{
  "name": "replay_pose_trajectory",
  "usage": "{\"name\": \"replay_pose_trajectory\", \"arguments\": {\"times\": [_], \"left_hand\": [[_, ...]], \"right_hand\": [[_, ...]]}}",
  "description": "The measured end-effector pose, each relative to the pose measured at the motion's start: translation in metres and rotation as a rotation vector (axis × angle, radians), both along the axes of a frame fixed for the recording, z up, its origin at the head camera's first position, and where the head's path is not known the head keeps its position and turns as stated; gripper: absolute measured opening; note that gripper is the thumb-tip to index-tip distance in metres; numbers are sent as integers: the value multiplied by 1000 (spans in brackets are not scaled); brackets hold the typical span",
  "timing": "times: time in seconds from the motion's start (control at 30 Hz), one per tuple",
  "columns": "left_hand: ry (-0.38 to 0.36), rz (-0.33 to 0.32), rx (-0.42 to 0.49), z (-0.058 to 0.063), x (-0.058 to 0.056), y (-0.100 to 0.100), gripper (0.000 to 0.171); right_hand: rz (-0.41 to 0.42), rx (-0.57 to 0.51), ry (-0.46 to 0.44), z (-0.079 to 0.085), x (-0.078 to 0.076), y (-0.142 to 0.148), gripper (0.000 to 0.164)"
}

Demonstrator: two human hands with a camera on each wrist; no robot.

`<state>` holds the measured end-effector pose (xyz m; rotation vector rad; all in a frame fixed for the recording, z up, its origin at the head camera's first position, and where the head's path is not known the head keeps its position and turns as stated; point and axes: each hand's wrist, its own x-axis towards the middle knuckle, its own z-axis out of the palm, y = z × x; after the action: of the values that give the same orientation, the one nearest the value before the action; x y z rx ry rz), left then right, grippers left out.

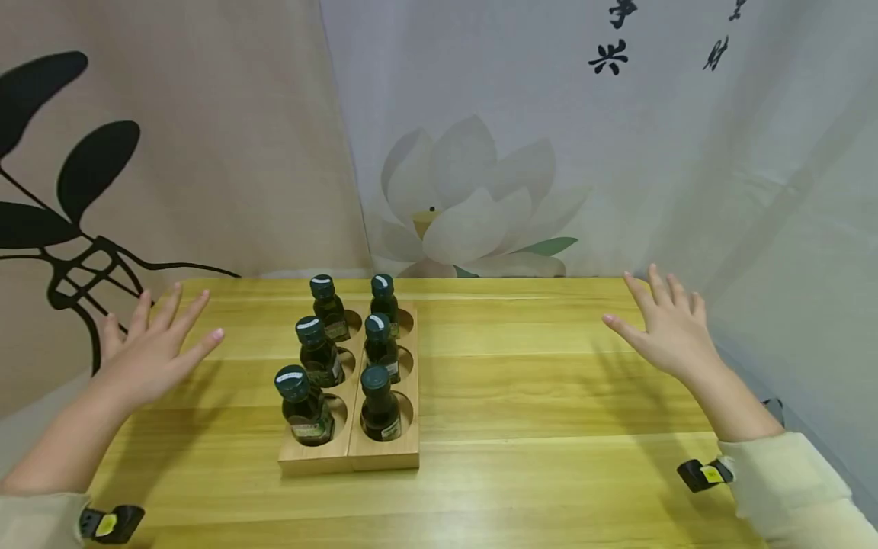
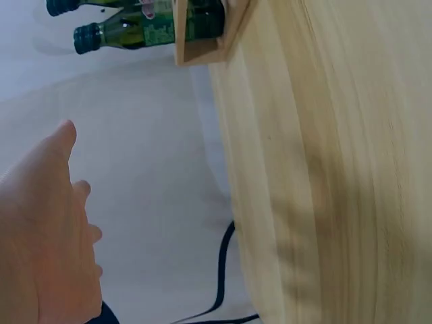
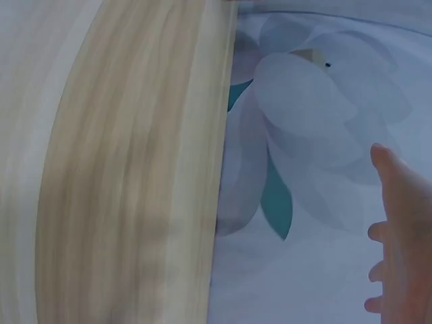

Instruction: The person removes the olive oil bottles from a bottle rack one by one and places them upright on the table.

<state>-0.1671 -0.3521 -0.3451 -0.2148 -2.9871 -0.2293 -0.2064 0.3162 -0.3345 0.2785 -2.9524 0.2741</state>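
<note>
Six dark bottles [image 1: 321,363] stand racked on the table [image 1: 507,366].
My left hand [image 1: 147,360] is spread, holding nothing; then the left rack [image 1: 314,463] with three, the right rack [image 1: 386,461] touching it with three; then my right hand [image 1: 671,334], equally spread and empty. Any bottle is best lifted straight up, my other hand steadying its rack.

Looks like smooth, visibly grained wood with a soft sheen across the counter [image 1: 514,381], and like smooth wood of fainter grain in the bottle holders [image 1: 315,463]. Passes for dark, glossy glass in the bottles [image 1: 307,410], with smooth, plastic-looking caps [image 1: 293,383] and paper-looking labels [image 1: 391,430]. Appears as matt, lightly creased cloth in the backdrop [image 1: 274,152], soft matt fabric in the sleeves [image 1: 789,469].
</note>
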Motion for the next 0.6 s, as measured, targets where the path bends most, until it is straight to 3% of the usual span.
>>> {"name": "replay_pose_trajectory", "arguments": {"times": [0.37, 0.6], "left_hand": [[86, -29, 85, 14, 17, 19, 68], [194, -122, 212, 11, 29, 31, 62]], "right_hand": [[33, -106, 138, 1, 13, -27, 78], [70, -251, 257, -3, 27, -46, 70]]}}
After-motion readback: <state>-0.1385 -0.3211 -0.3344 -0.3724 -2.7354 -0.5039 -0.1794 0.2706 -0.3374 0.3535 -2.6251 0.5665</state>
